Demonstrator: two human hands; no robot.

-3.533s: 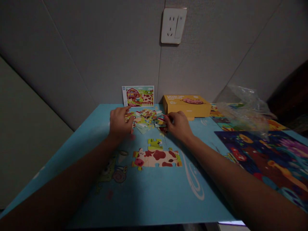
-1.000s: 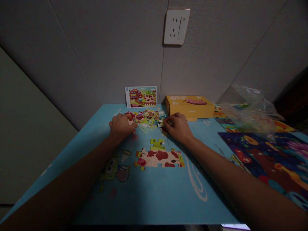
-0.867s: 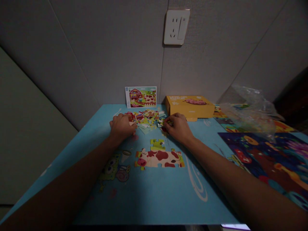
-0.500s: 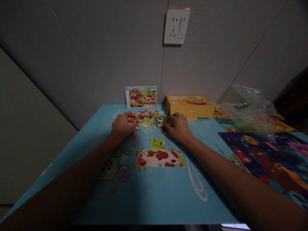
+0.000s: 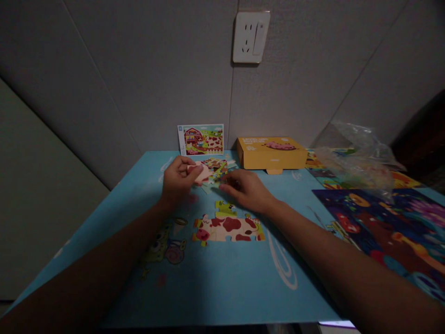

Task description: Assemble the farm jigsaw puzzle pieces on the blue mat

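My left hand (image 5: 178, 178) pinches a pale pink puzzle piece (image 5: 199, 172) at the left side of a heap of loose pieces (image 5: 216, 164). At the heap's right front is my right hand (image 5: 243, 185), fingers curled and apart, with no piece visible in it. Closer to me lies a joined strip of pieces showing a brown-and-white cow (image 5: 229, 229). A green section (image 5: 224, 208) stands above the strip's middle, touching its upper edge.
Against the wall lean a farm picture card (image 5: 201, 139) and, to its right, a yellow box (image 5: 274, 155). A clear plastic bag (image 5: 365, 157) and a dark colourful puzzle (image 5: 392, 232) lie on the right of the blue table (image 5: 222, 287).
My left hand has lifted a little, now with a pale pink piece in its fingers. My right hand has shifted left across the front of the heap. The view has moved slightly.
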